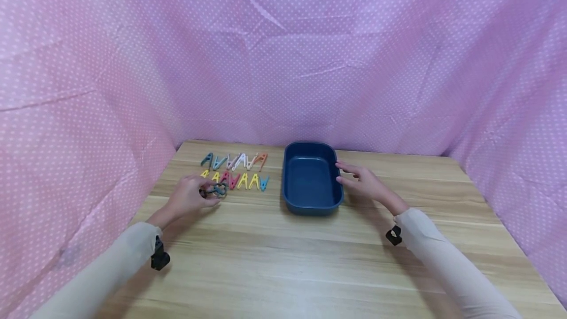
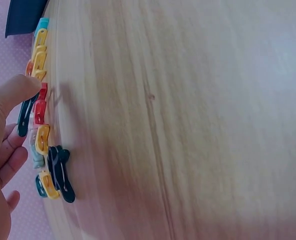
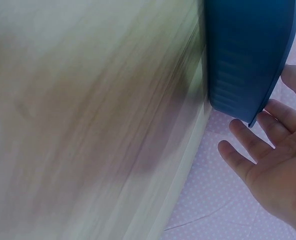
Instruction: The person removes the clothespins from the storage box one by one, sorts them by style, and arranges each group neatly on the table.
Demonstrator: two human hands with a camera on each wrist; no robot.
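My left hand [image 1: 189, 195] pinches a dark green clothespin [image 2: 26, 116] between thumb and fingers, raised above the table on the left side. A second dark green clothespin [image 2: 61, 175] lies on the wood below that hand. Beyond it are two rows of clothespins, with yellow clothespins [image 1: 242, 181], a red clothespin [image 1: 235, 181] and a blue clothespin [image 1: 264, 183] in the near row. At the right side of a dark blue plastic bin [image 1: 312, 211], my right hand [image 1: 364, 184] touches the rim with its fingers spread and loosely bent.
In the far row stand an orange clothespin [image 1: 260, 160], a white clothespin [image 1: 239, 161] and several in blue, green and pale colours. Pink dotted cloth [image 1: 283, 87] hangs behind and beside the wooden table [image 1: 283, 270]. The bin sits near the table's back edge.
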